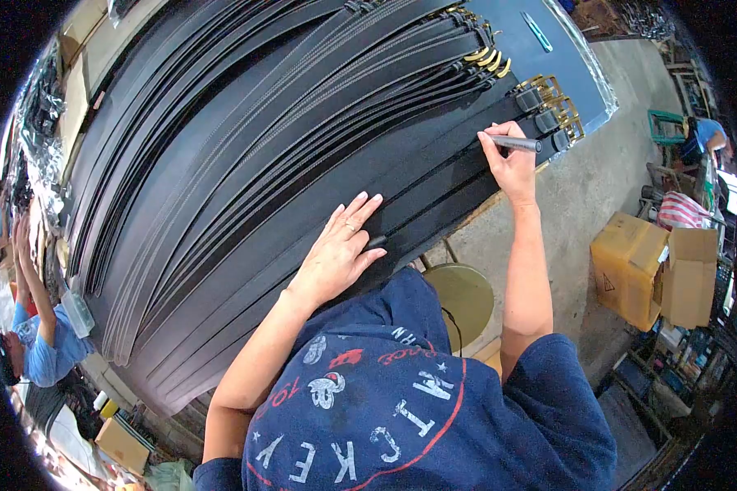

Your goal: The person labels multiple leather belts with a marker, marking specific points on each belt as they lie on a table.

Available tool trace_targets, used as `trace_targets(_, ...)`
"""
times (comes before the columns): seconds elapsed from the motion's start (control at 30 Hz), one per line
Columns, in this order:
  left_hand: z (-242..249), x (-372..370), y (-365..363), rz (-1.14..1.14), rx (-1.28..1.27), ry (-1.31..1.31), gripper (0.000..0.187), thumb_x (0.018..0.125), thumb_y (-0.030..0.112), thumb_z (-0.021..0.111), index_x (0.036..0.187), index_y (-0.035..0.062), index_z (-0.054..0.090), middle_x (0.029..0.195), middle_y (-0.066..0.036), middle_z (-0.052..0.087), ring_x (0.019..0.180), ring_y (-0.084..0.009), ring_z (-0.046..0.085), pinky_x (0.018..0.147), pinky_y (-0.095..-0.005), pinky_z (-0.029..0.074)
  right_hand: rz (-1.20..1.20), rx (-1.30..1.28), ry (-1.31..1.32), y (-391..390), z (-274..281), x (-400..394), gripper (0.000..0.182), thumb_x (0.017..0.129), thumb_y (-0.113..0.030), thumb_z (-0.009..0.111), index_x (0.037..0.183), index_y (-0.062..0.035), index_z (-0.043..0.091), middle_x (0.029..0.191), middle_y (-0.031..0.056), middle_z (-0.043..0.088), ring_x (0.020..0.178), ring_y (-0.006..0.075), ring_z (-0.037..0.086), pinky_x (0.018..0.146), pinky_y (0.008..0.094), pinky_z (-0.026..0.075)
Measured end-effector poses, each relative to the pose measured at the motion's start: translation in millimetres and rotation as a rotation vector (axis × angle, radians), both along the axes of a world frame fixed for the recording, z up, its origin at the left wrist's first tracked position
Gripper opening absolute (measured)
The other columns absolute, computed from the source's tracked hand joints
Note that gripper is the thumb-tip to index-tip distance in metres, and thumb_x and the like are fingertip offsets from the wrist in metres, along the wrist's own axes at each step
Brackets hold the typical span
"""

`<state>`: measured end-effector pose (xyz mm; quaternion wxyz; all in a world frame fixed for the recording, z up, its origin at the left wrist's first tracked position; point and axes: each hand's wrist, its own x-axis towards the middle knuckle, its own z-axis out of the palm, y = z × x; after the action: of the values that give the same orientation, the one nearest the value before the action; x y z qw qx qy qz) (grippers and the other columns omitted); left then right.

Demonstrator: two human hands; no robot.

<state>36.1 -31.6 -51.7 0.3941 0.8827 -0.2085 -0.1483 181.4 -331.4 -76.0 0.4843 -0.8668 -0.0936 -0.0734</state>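
Note:
My right hand [512, 168] is closed around a dark grey marker [516, 143]. Its tip is at the black leather belts [458, 164] nearest me, a little short of their buckle ends. My left hand [332, 254] rests on the same belts, with some fingers stretched out and a ring on one. A short dark cylinder that looks like the marker cap [375, 242] pokes out between its index finger and thumb. Gold-toned buckles [569, 119] with black keeper loops [544, 123] sit at the right end of these belts.
More belts [246, 131] curve across the blue-grey table [516, 20], where a teal pen [536, 31] lies. A round stool [460, 299] stands under the near edge. Cardboard boxes [630, 270] are at right. Other people work at far left [49, 344] and far right [707, 135].

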Motion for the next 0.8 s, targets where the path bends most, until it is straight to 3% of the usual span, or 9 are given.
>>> trace_targets(0.1,-0.7,-0.2,0.5,-0.006,0.005,-0.004,0.033,0.086,0.022,0.069,0.069,-0.0006,0.052,0.153,-0.014,0.032,0.144,-0.0326,0.024,0.116,-0.0494,0.024,-0.08,-0.019,-0.056,13.2,13.4,-7.3,0.013,0.084,-0.009,0.073,0.083,-0.0009,0.063,0.079,0.0039,0.062,0.072,0.0092,0.057,0.067,0.0243,0.047)
trace_targets(0.23,-0.8,-0.2,0.8,-0.003,-0.003,-0.009,0.033,0.086,0.023,0.068,0.069,-0.0004,0.052,0.153,-0.013,0.032,0.144,-0.0326,0.024,0.116,-0.0495,0.024,-0.102,0.203,0.1,39.5,17.3,-35.5,0.012,0.084,-0.007,0.073,0.083,-0.0011,0.063,0.079,0.0039,0.063,0.074,0.0103,0.058,0.07,0.025,0.046)
trace_targets(0.3,-0.1,-0.2,0.4,-0.001,-0.004,-0.005,0.033,0.087,0.023,0.067,0.07,-0.0003,0.052,0.153,-0.013,0.032,0.144,-0.0327,0.024,0.116,-0.0496,0.023,-0.037,0.26,0.059,46.4,4.6,-44.4,0.012,0.085,-0.007,0.072,0.082,-0.0009,0.063,0.08,0.0043,0.063,0.076,0.0101,0.058,0.072,0.025,0.046)
trace_targets(0.43,-0.4,0.0,0.7,-0.001,-0.013,-0.014,0.034,0.087,0.024,0.067,0.069,-0.0005,0.052,0.153,-0.013,0.032,0.144,-0.0326,0.024,0.116,-0.0499,0.023,-0.146,0.291,0.139,49.2,-0.9,-49.7,0.012,0.086,-0.007,0.071,0.083,-0.0008,0.062,0.079,0.0044,0.063,0.076,0.0092,0.057,0.073,0.0239,0.046)
trace_targets(0.8,-2.6,-0.7,0.5,-0.01,-0.011,-0.013,0.033,0.088,0.024,0.066,0.07,-0.0002,0.052,0.154,-0.013,0.031,0.144,-0.0328,0.023,0.116,-0.0497,0.023,-0.112,0.154,0.019,52.6,-5.5,-47.3,0.013,0.085,-0.009,0.072,0.083,-0.0021,0.062,0.076,0.0017,0.061,0.064,0.0055,0.05,0.056,0.0213,0.041)
